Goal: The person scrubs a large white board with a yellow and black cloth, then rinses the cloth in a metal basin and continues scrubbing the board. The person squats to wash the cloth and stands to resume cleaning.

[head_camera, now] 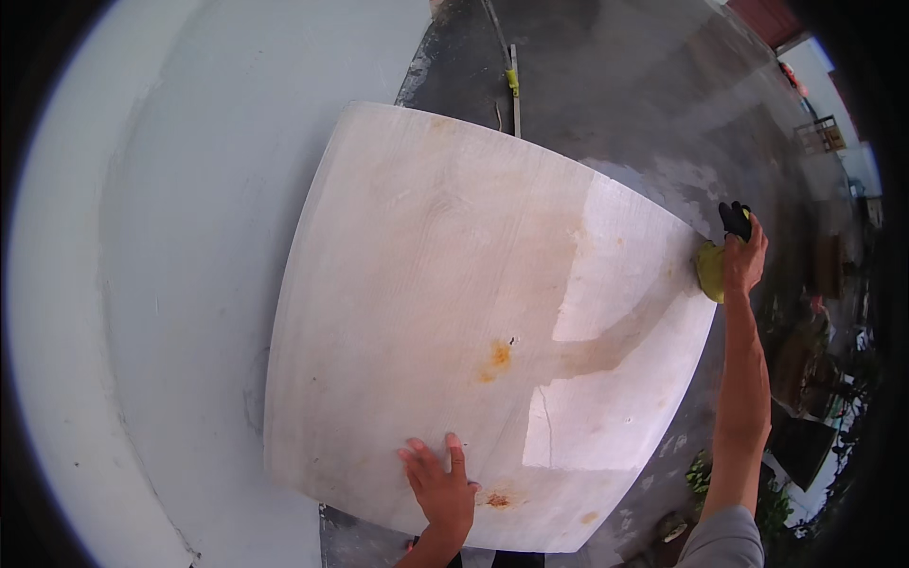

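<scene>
A broad pale board (440, 284), with orange-brown stains and fine streaks, lies before me. My left hand (444, 490) rests flat on its near edge, fingers spread, beside a rusty stain. At the board's far right corner my right hand (746, 252) grips a yellow-green power tool with a black part, likely a sander (711, 271). The tool's underside is hidden. My arm's shadow falls across a brighter patch of the board.
A pale wall (199, 248) stands along the left. On the dark floor (603, 85) beyond the board lie a hose (495, 28) and a metal bar (516, 106). Green plants (774, 497) and assorted objects are at the right.
</scene>
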A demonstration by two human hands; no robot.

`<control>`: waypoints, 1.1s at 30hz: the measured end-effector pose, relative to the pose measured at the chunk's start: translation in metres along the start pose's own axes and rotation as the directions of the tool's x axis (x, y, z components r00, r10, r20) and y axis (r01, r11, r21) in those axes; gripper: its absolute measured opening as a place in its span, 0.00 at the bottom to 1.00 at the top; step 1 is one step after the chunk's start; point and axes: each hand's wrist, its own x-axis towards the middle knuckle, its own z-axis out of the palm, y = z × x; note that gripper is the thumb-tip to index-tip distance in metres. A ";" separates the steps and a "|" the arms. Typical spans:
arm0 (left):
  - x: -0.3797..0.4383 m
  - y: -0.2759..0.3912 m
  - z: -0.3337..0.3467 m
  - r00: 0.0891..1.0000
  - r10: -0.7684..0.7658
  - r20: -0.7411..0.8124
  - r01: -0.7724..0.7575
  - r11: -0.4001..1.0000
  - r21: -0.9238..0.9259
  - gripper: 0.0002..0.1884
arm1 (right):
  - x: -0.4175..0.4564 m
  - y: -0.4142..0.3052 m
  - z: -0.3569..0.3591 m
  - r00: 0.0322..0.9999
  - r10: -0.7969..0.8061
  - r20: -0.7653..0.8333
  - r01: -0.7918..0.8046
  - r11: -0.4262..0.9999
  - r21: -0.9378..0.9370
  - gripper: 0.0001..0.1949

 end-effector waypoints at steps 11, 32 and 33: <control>0.000 -0.006 0.000 1.000 0.004 -0.020 -0.007 0.990 -0.144 0.59 | -0.008 -0.146 0.026 0.809 -0.398 0.433 0.292 0.911 0.291 0.30; -0.008 -0.016 0.005 0.978 0.018 -0.208 -0.069 0.968 -0.242 0.27 | -0.178 -0.572 0.057 0.169 -0.981 -0.098 0.856 0.097 0.507 0.20; -0.009 -0.018 0.001 0.981 0.019 -0.195 -0.067 0.969 -0.240 0.27 | -0.194 -0.582 0.048 0.125 -0.992 0.009 0.848 0.111 0.518 0.20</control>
